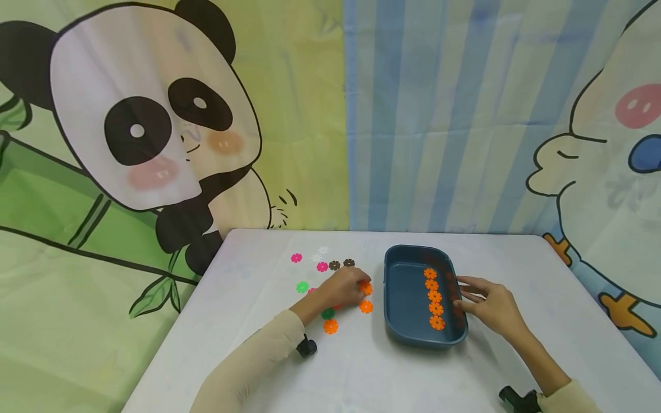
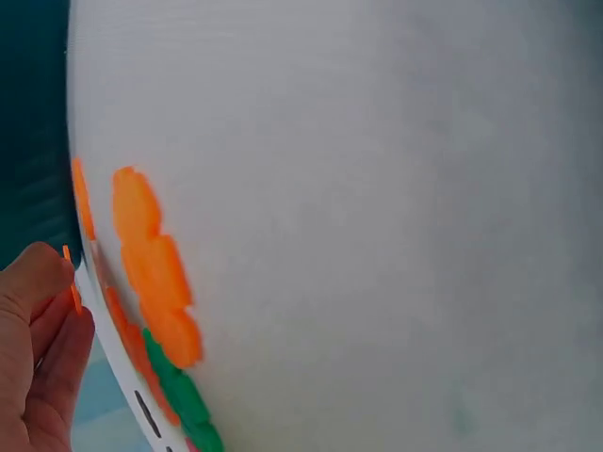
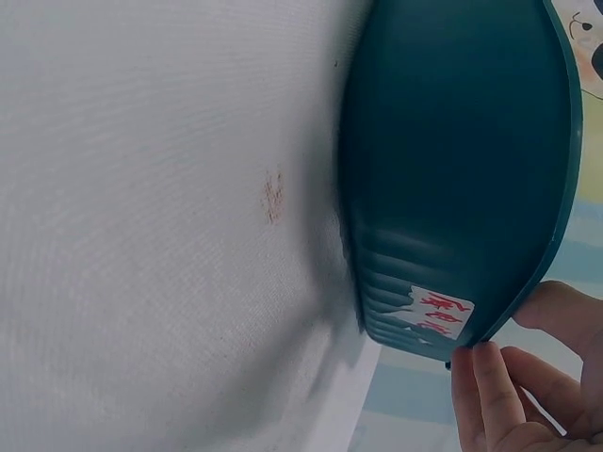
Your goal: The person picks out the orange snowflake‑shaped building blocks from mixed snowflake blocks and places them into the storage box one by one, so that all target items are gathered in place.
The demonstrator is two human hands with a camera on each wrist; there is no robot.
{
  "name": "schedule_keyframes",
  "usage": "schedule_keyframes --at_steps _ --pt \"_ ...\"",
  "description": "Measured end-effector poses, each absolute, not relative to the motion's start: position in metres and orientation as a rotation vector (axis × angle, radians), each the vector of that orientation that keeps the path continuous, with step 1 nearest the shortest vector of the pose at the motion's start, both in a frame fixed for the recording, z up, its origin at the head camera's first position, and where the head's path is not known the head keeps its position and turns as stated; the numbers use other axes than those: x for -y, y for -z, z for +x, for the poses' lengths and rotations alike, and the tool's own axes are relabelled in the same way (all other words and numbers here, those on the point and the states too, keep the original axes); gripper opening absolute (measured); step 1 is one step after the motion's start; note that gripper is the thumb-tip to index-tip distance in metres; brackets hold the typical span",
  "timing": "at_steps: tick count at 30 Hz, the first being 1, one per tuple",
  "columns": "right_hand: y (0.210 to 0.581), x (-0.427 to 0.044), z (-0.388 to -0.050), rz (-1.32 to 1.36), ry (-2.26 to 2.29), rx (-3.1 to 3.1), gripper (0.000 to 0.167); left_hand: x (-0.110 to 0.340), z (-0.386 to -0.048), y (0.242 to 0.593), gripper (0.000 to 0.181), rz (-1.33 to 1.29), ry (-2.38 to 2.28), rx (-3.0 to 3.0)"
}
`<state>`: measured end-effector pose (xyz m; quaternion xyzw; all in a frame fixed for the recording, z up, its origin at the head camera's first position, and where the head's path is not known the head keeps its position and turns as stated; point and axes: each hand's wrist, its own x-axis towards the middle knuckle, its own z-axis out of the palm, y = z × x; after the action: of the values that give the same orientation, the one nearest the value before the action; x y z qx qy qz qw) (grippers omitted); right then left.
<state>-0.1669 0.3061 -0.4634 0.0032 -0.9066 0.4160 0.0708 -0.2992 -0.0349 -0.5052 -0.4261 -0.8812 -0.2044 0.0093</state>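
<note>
Thumb and fingers of my left hand (image 1: 345, 285) pinch an orange flower-shaped disc (image 2: 72, 279) above the table, left of a blue plastic basin (image 1: 408, 298). My right hand (image 1: 493, 307) grips the basin's right rim, thumb over the edge and fingers against the outer wall. Inside the basin, several orange flower-shaped discs (image 1: 435, 296) lie in a column. Another orange disc (image 1: 366, 307) rests on the table near my left hand, and one more orange disc (image 1: 330, 327) lies closer to me. A dark green disc (image 1: 327, 314) sits beside it, partly behind the left wrist.
Farther left lie a light green disc (image 1: 302, 287), pink discs (image 1: 296, 258), brown discs (image 1: 334, 265) and white discs (image 1: 323, 250). All rest on the white table (image 1: 413, 378). A cartoon-printed curtain (image 1: 310, 115) hangs behind it. The basin's outer wall bears a torn label (image 3: 441, 313).
</note>
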Motion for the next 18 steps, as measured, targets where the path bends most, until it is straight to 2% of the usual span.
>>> schedule_keyframes --at_steps 8,18 --pt "0.464 -0.306 -0.165 0.008 -1.254 2.726 0.063 0.036 -0.302 0.491 0.031 -1.238 1.055 2.732" --pt "0.463 -0.306 -0.166 0.006 -1.250 2.730 0.062 0.012 -0.323 0.458 0.030 -1.274 1.103 2.576"
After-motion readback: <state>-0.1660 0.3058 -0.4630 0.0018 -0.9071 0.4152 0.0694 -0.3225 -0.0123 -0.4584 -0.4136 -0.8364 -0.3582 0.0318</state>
